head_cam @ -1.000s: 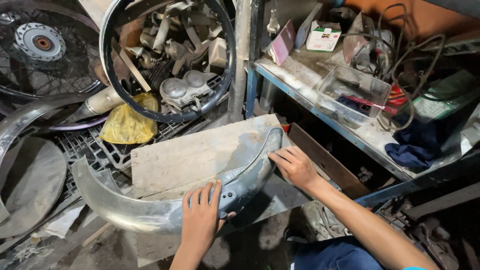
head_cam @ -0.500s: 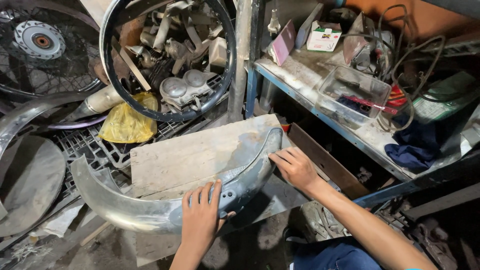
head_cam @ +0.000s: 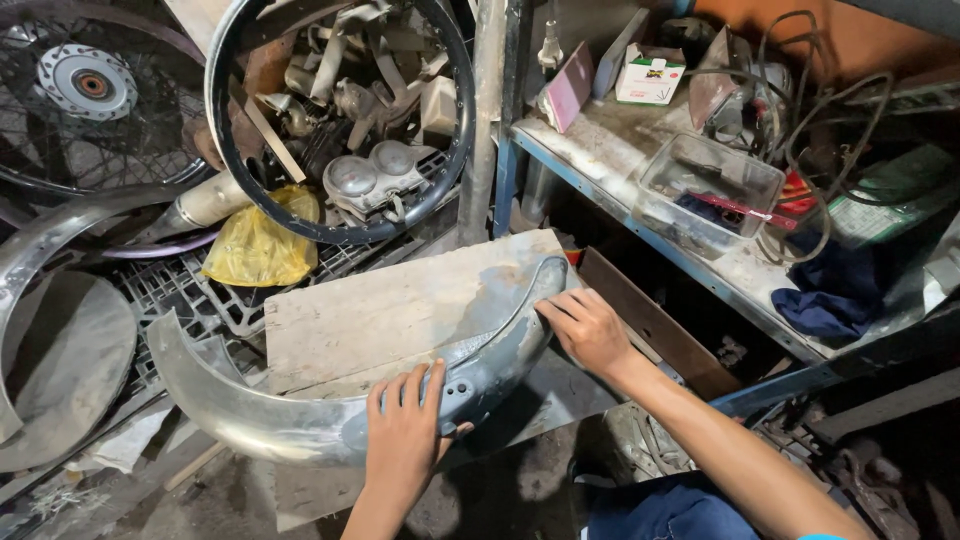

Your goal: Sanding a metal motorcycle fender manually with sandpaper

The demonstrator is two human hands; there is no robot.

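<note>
Lying curved across the front edge of a pale wooden board (head_cam: 400,310), a dull metal mudguard (head_cam: 300,420) is steadied by both of the person's hands. The left hand (head_cam: 405,435) rests palm down on the middle of the mudguard's arc, fingers spread flat over the metal rather than closed round it. The right hand (head_cam: 585,330) grips the mudguard's right end, near the board's right corner, with fingers curled over the edge of the metal. The mudguard's left end overhangs the board's left edge and sits above a grey plastic crate (head_cam: 190,295).

Behind the board, a black wheel rim (head_cam: 335,120) stands upright, and through it a pile of engine parts and two round gauges (head_cam: 375,175) can be seen. A yellow plastic bag (head_cam: 260,245) lies just beside the rim's lower left. A spoked wheel (head_cam: 85,95) with a hub leans at the far left, and a second chromed mudguard (head_cam: 40,250) curves below it.

To the right, a blue-framed metal shelf (head_cam: 640,215) carries a clear plastic tray (head_cam: 710,180), a small white carton (head_cam: 650,75), a tangle of black cables (head_cam: 810,100) and a dark blue cloth (head_cam: 830,290) near its front edge. A brown plank (head_cam: 660,325) lies just beside the right hand, below the shelf.
</note>
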